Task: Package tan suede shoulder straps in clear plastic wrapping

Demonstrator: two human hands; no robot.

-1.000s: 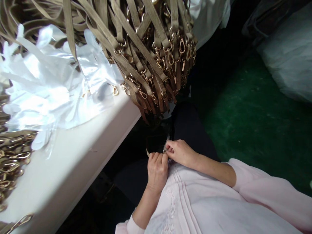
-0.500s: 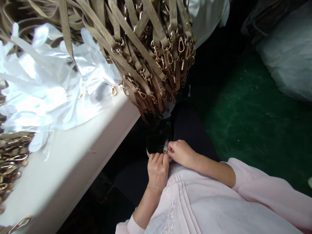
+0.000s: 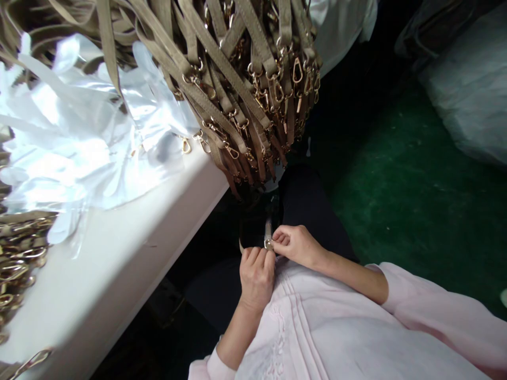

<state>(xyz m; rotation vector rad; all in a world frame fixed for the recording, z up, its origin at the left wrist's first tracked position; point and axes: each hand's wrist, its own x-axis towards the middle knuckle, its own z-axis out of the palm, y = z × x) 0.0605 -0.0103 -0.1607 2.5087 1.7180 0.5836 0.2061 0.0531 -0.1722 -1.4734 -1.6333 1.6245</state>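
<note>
In front of my pale pink top, my left hand is closed, knuckles up, around a strap whose thin tan edge sticks out beyond the fingers. At its thumb side a small metal fitting shows, with a clear, shiny strip standing up from it. My right hand pinches that fitting between thumb and fingertip, its other fingers curled. Most of the strap is hidden under the left hand and against the dark trousers.
A white table runs along the left. Tan straps with gold clasps hang over its corner. Clear plastic film strips and more gold clasps lie on it. A large whitish bag stands on the green floor.
My right hand has turned slightly, its fingers a little more open around the fitting, which shows more clearly now. The left hand has stayed in place.
</note>
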